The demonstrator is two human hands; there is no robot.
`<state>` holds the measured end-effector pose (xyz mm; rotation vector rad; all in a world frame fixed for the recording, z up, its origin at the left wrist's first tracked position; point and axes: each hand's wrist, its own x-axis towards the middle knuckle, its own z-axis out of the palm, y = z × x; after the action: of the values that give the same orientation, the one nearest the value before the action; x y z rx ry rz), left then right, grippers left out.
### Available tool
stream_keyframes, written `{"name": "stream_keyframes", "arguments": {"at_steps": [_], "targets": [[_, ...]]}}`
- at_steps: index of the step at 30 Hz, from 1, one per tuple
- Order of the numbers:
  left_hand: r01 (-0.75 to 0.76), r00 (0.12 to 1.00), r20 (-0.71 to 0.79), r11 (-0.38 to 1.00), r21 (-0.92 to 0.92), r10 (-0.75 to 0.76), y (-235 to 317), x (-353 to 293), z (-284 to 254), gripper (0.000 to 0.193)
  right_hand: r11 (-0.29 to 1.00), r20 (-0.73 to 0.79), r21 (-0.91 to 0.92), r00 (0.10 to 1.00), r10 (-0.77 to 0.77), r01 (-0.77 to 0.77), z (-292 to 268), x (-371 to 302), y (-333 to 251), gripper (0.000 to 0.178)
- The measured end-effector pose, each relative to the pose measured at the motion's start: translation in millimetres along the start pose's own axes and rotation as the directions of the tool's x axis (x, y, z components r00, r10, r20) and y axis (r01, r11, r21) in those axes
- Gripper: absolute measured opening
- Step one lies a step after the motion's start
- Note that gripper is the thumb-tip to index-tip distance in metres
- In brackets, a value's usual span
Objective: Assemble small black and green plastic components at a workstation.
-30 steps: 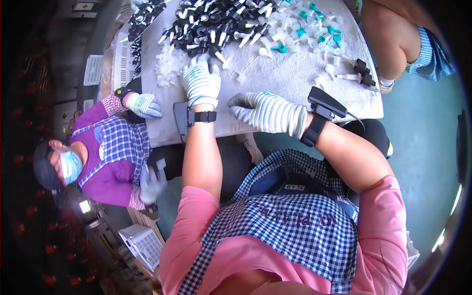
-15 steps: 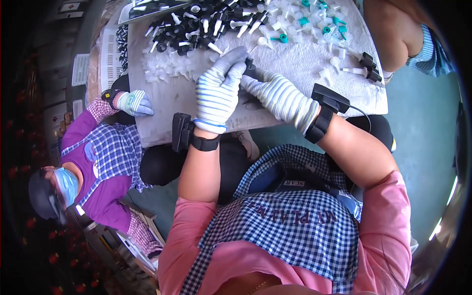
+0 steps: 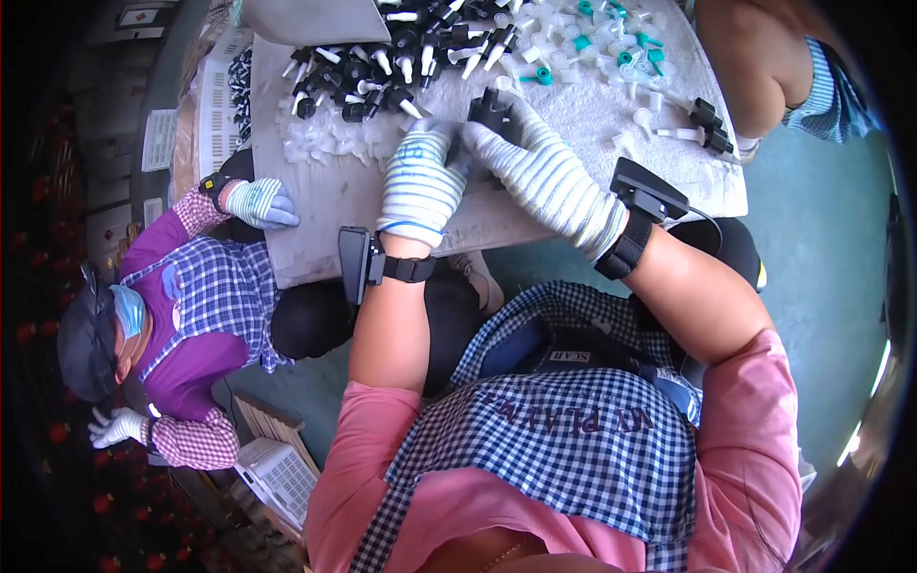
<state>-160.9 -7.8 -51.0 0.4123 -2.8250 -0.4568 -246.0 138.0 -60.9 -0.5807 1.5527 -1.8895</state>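
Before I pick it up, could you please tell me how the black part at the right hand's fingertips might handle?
The black part is probably stiff, since its blocky outline shows no sag at the right hand. It seems light, being small beside that hand. Its narrow protruding stub suggests it might tip rather than roll smoothly.

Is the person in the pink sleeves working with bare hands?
No, the left hand and the right hand both wear white, striped gloves.
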Motion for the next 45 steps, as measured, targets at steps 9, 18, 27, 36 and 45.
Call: {"name": "stream_keyframes", "arguments": {"at_steps": [9,18,27,36,45], "targets": [[0.182,0.909,0.174,-0.015,-0.983,-0.378,-15.7,5.6,-1.1,0.018,0.91,0.133,-0.403,0.99,-0.049,0.099,-8.9,-1.1,-1.9,0.039],[0.154,0.926,0.118,0.074,-0.985,-0.358,-5.3,2.2,2.3,0.026,0.873,0.189,-0.484,0.981,0.041,0.057,-11.2,1.3,-7.1,0.041],[0.151,0.921,0.061,0.209,-0.966,-0.385,-8.9,2.7,5.6,0.026,0.862,0.212,-0.505,0.974,0.084,0.036,-11.2,1.2,-10.9,0.046],[0.125,0.926,-0.073,0.484,-0.866,-0.37,5.7,0.6,-4.8,0.027,0.874,0.216,-0.477,0.976,0.017,0.091,-11.4,1.7,-6.7,0.043],[0.07,0.964,0.017,0.192,-0.979,-0.265,-0.8,-1.0,-25.8,0.053,0.629,0.331,-0.645,0.901,-0.281,0.434,-8.2,1.1,-0.4,0.035]]}}
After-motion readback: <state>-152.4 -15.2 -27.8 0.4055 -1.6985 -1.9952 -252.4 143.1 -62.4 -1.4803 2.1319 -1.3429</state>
